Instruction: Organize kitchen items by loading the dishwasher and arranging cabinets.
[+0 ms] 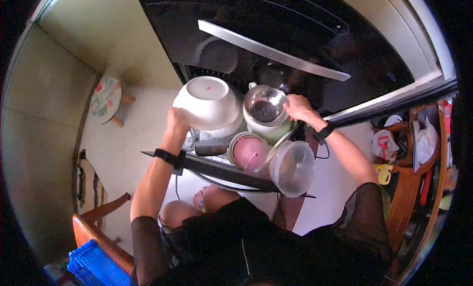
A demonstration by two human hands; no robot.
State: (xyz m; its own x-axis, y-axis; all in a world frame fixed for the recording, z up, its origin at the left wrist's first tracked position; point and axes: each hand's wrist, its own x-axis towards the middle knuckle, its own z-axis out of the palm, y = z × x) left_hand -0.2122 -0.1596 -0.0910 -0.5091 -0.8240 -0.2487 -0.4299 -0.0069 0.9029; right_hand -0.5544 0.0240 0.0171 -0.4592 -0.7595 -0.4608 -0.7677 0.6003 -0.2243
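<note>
My left hand (178,124) grips the near left side of a white bowl (207,90) turned bottom up, over other dishes in a pulled-out drawer. On the right, my right hand (298,107) pinches the rim of a stainless steel bowl (264,105), which sits in or over a pale pot-like vessel (273,132). Toward me lie a pink bowl-shaped vessel (251,153) and a clear plastic bowl (293,168), the latter tilted over the drawer front (225,173). A dark handle (211,147) lies left of the pink vessel. What lies beneath the dishes is mostly hidden.
Behind the dishes rises a glossy black cabinet front with a long metal handle (273,51). A round patterned stool (107,100) stands at left on the floor. A blue plastic basket (96,265) is at lower left, and wooden furniture (404,197) holding odds and ends at right.
</note>
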